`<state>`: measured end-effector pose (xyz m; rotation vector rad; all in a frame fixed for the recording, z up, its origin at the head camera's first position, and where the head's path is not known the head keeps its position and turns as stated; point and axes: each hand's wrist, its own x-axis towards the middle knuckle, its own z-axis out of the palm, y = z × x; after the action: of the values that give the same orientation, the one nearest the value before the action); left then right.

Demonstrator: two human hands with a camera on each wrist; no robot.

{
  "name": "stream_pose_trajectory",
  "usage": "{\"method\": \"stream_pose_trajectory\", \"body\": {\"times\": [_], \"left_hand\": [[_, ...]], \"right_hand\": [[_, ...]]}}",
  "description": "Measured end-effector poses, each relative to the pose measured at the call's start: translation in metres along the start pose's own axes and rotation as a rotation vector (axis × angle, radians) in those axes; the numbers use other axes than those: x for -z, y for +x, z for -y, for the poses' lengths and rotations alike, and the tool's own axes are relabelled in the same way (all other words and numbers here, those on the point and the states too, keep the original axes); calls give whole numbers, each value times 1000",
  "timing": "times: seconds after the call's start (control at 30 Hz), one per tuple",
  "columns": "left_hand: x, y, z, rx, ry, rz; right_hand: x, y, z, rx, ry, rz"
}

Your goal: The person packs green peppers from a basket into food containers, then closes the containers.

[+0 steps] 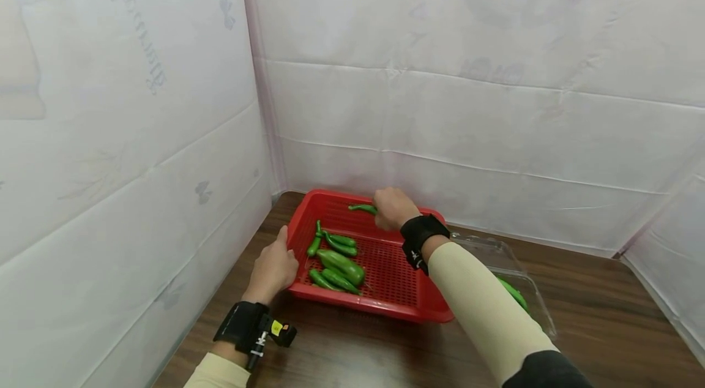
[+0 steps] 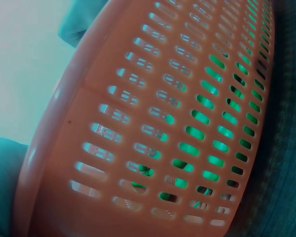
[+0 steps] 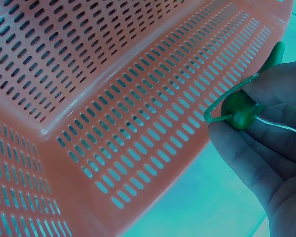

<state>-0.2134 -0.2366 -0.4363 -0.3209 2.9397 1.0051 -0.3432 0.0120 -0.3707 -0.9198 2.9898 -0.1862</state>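
Note:
A red perforated plastic basket [image 1: 380, 309] stands on the table, with several green chili peppers [image 1: 343, 245] and a larger, thicker light green vegetable [image 1: 341, 267] lying in its left half. My left hand [image 1: 275, 268] grips the basket's left rim; the basket's slotted side [image 2: 138, 118] fills the left wrist view. Over the far rim, my right hand [image 1: 393, 209] holds green chili peppers [image 1: 362, 208], one end sticking out to the left. In the right wrist view, thumb and fingers pinch a round-ended green pepper [image 3: 239, 109] with a bent stem, another green tip behind it.
To the right of the basket lies a clear plastic container [image 1: 542, 302] with its lid raised, holding a green pepper [image 1: 513, 293], partly hidden by my right forearm. White sheeting walls [image 1: 468, 131] rise behind and to the left of the brown wooden table [image 1: 606, 314].

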Motion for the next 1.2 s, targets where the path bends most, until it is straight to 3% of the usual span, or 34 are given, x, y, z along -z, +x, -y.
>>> {"method": "stream_pose_trajectory", "body": {"times": [0.67,1.2], "left_hand": [[-2,4,2,-4,-2,-1],[-1,6,3,-12,-7,6]], "right_hand": [[16,-5,-17,-71,-8,17],[23,-15,-31,-61,-11,-46]]}}
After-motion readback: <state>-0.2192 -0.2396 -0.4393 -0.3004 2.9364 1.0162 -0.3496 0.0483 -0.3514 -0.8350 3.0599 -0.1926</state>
